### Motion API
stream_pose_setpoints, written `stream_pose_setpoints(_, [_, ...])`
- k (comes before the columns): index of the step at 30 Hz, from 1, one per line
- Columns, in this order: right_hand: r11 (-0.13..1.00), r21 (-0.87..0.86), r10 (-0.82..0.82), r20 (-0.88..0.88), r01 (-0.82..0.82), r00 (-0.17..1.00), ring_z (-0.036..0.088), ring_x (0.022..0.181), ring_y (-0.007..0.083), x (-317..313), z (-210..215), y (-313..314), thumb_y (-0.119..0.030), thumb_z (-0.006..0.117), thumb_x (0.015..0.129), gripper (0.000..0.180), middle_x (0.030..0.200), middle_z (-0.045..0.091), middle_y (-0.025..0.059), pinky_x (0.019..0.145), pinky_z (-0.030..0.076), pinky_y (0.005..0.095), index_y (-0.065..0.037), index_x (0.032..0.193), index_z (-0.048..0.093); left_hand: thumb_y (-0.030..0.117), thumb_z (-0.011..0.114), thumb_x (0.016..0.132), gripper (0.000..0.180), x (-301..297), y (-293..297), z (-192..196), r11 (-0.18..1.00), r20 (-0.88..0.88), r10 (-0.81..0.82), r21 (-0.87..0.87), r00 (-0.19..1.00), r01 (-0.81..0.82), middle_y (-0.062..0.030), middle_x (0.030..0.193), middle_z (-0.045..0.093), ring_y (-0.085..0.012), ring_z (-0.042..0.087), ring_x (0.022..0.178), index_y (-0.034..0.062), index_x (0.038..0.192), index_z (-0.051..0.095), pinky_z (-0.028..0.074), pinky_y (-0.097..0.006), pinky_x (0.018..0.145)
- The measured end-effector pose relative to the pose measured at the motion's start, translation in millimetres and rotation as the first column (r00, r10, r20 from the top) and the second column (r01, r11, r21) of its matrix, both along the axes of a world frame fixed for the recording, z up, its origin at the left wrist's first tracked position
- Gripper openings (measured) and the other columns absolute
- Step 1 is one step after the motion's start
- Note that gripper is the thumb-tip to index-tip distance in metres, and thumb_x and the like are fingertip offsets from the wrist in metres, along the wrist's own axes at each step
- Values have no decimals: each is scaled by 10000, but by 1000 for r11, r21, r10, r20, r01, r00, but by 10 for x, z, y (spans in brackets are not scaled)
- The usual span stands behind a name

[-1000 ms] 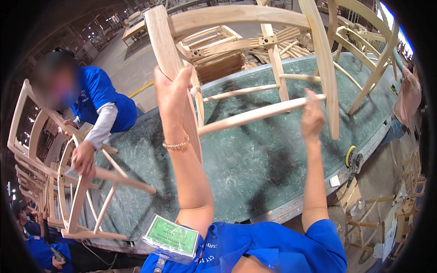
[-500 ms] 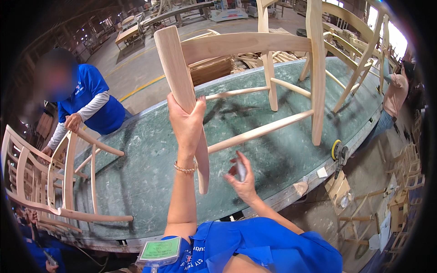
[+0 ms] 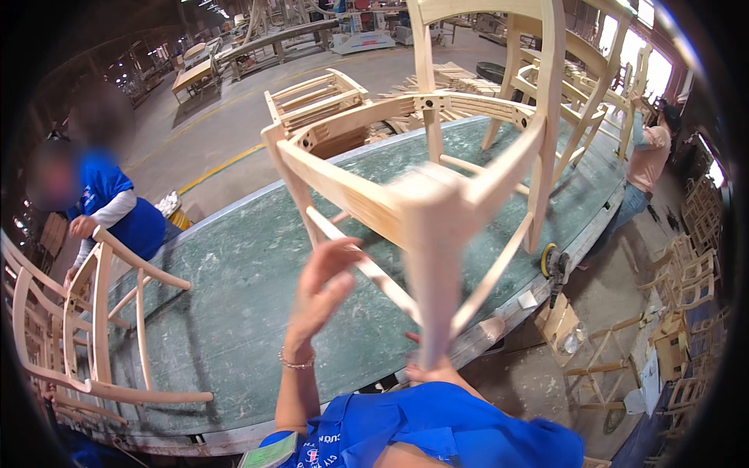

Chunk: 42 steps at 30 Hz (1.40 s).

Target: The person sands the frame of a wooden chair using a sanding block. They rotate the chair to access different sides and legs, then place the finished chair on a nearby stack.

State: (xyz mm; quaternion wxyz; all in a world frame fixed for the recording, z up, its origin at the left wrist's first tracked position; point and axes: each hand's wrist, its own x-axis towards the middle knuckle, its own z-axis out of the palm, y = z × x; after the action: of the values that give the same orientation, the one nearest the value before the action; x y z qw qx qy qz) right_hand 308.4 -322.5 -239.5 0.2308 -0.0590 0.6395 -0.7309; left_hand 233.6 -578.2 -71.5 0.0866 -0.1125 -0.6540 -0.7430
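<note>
A pale wooden chair frame (image 3: 343, 183) stands on the green-topped table, turned so that one leg (image 3: 437, 265) points toward me, blurred by motion. My left hand (image 3: 320, 288) is off the wood, beside a lower stretcher (image 3: 390, 290), fingers stretched out and nothing in them. At the foot of the near leg is my right hand (image 3: 433, 373). That leg hides most of its fingers, so I cannot make out whether it grips the leg or holds anything.
The green table (image 3: 234, 327) curves across the view. A second chair frame (image 3: 101, 312) lies at left, near a person in blue (image 3: 117, 203). A yellow-padded sander (image 3: 552, 264) sits on the right edge. More chair frames (image 3: 577, 93) stand farther right, by another person (image 3: 651, 156).
The chair has swung round, bringing its curved seat rails and another leg into view. My left hand has let go of the leg. My right hand has moved down behind the near leg.
</note>
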Motion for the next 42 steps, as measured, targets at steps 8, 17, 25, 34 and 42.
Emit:
stream_pose_setpoints(8, [543, 302, -615, -493, 784, 616, 508, 704, 83, -46, 105, 1865, -121, 738, 738, 429, 848, 547, 14, 596, 430, 237, 10, 1087, 526, 160, 661, 827, 408, -970, -369, -913, 957, 120, 242, 135, 963, -258, -108, 1053, 609, -189, 579, 1004, 2, 1175, 518, 438, -315, 891])
stream_pose_setpoints(17, [489, 278, -737, -375, 827, 562, 531, 607, 101, 159, 307, 1921, -100, 722, 751, 417, 804, 569, 35, 532, 444, 238, 26, 1095, 522, 72, 613, 704, 538, -298, -202, -952, 922, 182, 238, 265, 954, -281, -114, 1112, 592, -210, 595, 990, -42, 1217, 501, 483, -322, 856])
stream_pose_setpoints(25, [745, 213, -579, -263, 632, 772, 553, 629, 101, -54, -224, 1447, -119, 714, 775, 345, 718, 572, 25, 545, 461, 266, 15, 1045, 546, 198, 793, 715, 718, 939, -1010, -961, 752, 145, 620, 170, 771, -637, -95, 1207, 507, -198, 525, 1061, -43, 1285, 429, 432, -344, 920])
stream_pose_setpoints(34, [834, 305, -409, -216, 459, 887, 508, 544, 94, -1344, -26, 1255, -149, 699, 794, 317, 684, 553, 17, 492, 419, 280, -15, 1054, 578, 445, 664, 842, 533, 688, -804, -49, 726, -50, 684, -52, 728, -686, -81, 894, 565, -141, 536, 764, 1, 1091, 508, 436, -256, 704])
stream_pose_setpoints(42, [861, 179, -384, -385, 476, 839, 496, 535, 71, -2146, 843, 1057, -267, 749, 755, 528, 739, 576, 22, 430, 406, 242, 5, 1161, 548, 527, 527, 912, 582, 205, -599, -492, 390, -293, 863, -131, 411, -912, -98, 953, 583, -156, 554, 907, 6, 1164, 469, 439, -304, 816])
